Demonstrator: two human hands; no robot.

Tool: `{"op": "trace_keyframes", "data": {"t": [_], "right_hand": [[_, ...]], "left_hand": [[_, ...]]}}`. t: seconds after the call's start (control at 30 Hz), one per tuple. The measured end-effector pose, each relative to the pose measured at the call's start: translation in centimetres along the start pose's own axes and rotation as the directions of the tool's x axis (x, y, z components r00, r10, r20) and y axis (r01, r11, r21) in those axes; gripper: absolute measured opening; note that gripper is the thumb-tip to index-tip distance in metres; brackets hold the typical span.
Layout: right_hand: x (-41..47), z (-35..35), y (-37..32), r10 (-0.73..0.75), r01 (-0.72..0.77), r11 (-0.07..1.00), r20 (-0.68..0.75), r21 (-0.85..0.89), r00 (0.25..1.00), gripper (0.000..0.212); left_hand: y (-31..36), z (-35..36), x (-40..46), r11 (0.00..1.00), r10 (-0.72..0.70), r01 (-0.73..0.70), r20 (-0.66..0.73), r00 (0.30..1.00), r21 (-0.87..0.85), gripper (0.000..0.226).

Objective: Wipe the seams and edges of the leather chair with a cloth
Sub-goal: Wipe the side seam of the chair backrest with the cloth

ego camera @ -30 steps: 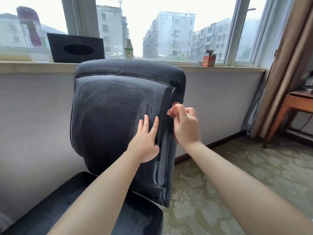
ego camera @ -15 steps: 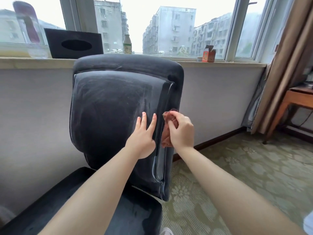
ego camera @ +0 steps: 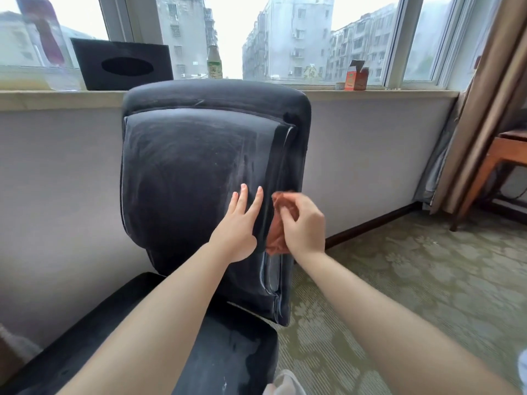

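A black leather chair (ego camera: 185, 166) stands in front of me with its backrest facing me and its seat at the bottom of the view. My left hand (ego camera: 238, 228) presses flat on the backrest cushion near its right side, fingers straight. My right hand (ego camera: 302, 223) grips a reddish-brown cloth (ego camera: 278, 232) and holds it against the vertical seam along the backrest's right edge, about halfway down. Part of the cloth is hidden behind my fingers.
A windowsill behind the chair carries a black tissue box (ego camera: 122, 68), a bottle (ego camera: 214, 64) and a small orange carton (ego camera: 356, 76). A curtain (ego camera: 484, 109) and a wooden table (ego camera: 502, 155) stand at the right. Patterned carpet (ego camera: 413, 266) covers the floor.
My right hand has slid the cloth down the right seam of the backrest, from near the upper part to about mid-height. The left hand has stayed flat on the cushion.
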State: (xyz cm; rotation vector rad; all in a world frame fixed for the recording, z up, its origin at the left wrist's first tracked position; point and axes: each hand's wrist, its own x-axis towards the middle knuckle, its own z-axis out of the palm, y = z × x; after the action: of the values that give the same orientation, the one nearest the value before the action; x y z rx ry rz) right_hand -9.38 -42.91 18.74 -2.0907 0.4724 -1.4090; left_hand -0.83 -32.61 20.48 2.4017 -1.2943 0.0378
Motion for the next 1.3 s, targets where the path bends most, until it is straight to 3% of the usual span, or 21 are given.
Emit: {"op": "trace_keyframes", "data": {"t": [0.1,0.4,0.6,0.87,1.07,1.3], "right_hand": [[2.4,0.1,-1.0,0.015,-0.015,1.0,-0.006,0.002,1.0,0.01],[-3.8,2.0,0.7,0.119,-0.114,0.992,0.112,-0.05,0.987,0.015],[1.1,1.1,-1.4,0.103,-0.103,0.995,-0.003,-0.003,0.995,0.005],[-2.6,0.9,-0.4,0.114,-0.107,0.993,0.144,-0.05,0.983,0.014],[-0.8,-1.4,-1.5,0.135,-0.133,0.991,0.048,-0.034,0.99,0.016],[0.1,-3.4,-1.8,0.123,-0.123,0.992,0.002,-0.024,0.992,0.017]], "left_hand": [[-0.3,-0.1,-0.1,1.0,0.006,-0.006,0.008,1.0,-0.005,0.1],[-0.6,-0.4,-0.2,1.0,0.004,-0.004,0.006,1.0,-0.02,0.095],[-0.6,-0.7,-0.3,1.0,-0.003,0.004,0.029,1.0,-0.031,0.09],[-0.8,-0.7,-0.3,1.0,-0.013,0.013,0.015,1.0,-0.009,0.09],[0.0,-1.0,-0.6,0.999,-0.047,0.049,-0.115,0.992,0.013,0.074],[2.5,-2.4,0.3,0.997,-0.046,0.033,-0.191,0.98,-0.071,0.082]]}}
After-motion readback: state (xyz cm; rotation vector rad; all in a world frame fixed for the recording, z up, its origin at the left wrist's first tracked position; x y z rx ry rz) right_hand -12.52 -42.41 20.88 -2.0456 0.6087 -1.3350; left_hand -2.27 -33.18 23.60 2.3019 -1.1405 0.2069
